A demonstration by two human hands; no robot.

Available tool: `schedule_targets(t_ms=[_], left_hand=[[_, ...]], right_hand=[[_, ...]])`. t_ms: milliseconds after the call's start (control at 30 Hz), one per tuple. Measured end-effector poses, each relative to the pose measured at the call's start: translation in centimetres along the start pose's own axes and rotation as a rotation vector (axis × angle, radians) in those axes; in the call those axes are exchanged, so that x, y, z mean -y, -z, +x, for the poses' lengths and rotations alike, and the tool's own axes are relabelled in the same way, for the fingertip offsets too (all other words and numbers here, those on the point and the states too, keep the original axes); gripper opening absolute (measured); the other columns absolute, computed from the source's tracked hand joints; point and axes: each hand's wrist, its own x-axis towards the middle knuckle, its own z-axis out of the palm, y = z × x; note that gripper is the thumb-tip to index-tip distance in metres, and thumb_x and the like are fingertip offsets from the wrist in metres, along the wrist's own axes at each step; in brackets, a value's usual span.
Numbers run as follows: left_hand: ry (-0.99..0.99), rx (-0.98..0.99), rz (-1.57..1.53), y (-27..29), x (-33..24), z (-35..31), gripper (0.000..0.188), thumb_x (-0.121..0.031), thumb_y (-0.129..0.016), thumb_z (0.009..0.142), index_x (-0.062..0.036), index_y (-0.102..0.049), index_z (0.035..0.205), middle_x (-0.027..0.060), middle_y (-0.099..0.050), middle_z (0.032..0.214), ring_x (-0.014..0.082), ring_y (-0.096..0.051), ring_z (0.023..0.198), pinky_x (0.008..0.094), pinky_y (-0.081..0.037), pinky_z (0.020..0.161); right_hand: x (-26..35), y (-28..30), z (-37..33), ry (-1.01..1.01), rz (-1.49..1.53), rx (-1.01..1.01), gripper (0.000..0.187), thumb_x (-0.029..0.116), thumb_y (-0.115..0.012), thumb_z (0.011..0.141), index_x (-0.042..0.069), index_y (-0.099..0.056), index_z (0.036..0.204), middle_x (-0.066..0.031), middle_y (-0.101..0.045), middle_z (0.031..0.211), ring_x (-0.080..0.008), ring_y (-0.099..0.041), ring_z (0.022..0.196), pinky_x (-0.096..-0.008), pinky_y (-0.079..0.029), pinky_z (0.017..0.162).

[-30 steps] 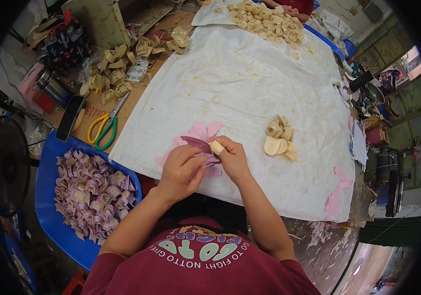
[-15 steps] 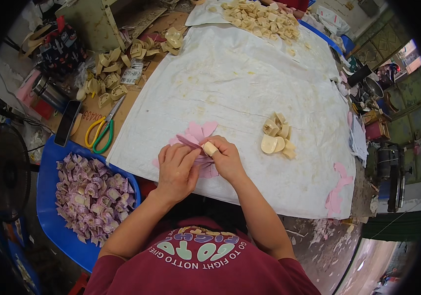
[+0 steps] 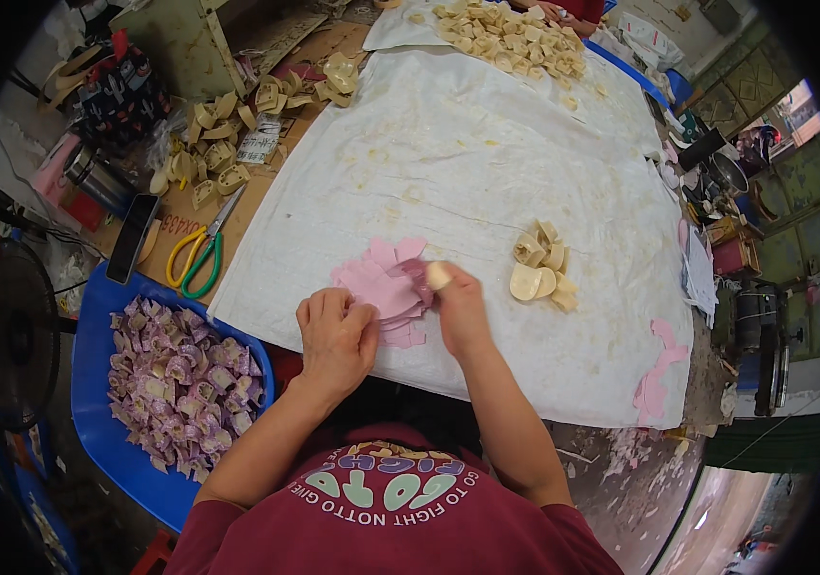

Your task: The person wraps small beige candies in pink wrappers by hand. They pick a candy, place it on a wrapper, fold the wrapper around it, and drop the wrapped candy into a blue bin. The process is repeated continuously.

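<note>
A loose stack of pink cut-out pieces (image 3: 381,286), flat and thin like cloth or soft leather, lies on the white sheet in front of me. My left hand (image 3: 336,335) curls over its lower left edge, thumb and fingers on the pieces. At the stack's right side is my right hand (image 3: 460,305), closed and somewhat blurred. A cream cap-like thing (image 3: 439,276) sits at its thumb; whether worn or held is unclear. Some pink edges stand up beside that hand, but its fingertips are hidden. Farther right sits a small pile of cream moulded pieces (image 3: 539,268), resembling shoe heels.
A blue tub (image 3: 94,402) of purple-pink covered pieces stands at lower left. Scissors (image 3: 204,251), a phone (image 3: 132,240) and a flask (image 3: 99,177) lie left of the sheet. More cream pieces (image 3: 515,43) are heaped at the far end, near another person's hands. Pink strips (image 3: 659,374) lie right.
My right hand has moved right, away from the left hand, to the stack's edge. The raised pink pieces now lie flatter, and my left hand has drawn slightly back.
</note>
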Motion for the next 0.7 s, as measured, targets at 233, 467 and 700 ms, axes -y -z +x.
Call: schedule_targets(t_ms=[233,467,700], left_hand=[[0.106,-0.129,-0.063,1.5,1.1,-0.1,0.028,-0.013,-0.072,0.078,-0.0090,-0.068,0.105,0.0140,-0.054,0.100,0.0284,-0.051,0.096,0.0412,-0.037,0.086],[0.678,0.363,-1.419,1.8,-3.1,2.8,0.039,-0.024,-0.058,0.096,0.0062,-0.059,0.120,0.0135,-0.062,0.116,0.0199,-0.060,0.106,0.0356,-0.050,0.088],[0.807,0.114,-1.535,2.1,-2.1,4.3,0.038,-0.020,-0.058,0.095,0.0056,-0.055,0.123,0.0212,-0.058,0.123,0.0264,-0.059,0.115,0.0347,-0.059,0.084]], right_hand=[[5.6,4.7,-2.0,0.279,0.347,-0.434,0.023,0.022,-0.055,0.095,0.007,-0.061,0.111,-0.0061,-0.064,0.105,-0.0197,-0.061,0.097,-0.0331,-0.049,0.078],[5.5,-2.1,-6.1,1.010,-0.993,0.016,0.021,0.002,-0.068,0.070,0.002,-0.061,0.090,-0.0147,-0.063,0.105,-0.0333,-0.059,0.098,-0.0404,-0.047,0.087],[6.2,7.6,-4.2,0.535,-1.477,-0.657,0.041,0.009,-0.071,0.069,-0.002,-0.061,0.107,-0.0177,-0.052,0.128,-0.0370,-0.043,0.123,-0.0522,-0.032,0.100]])
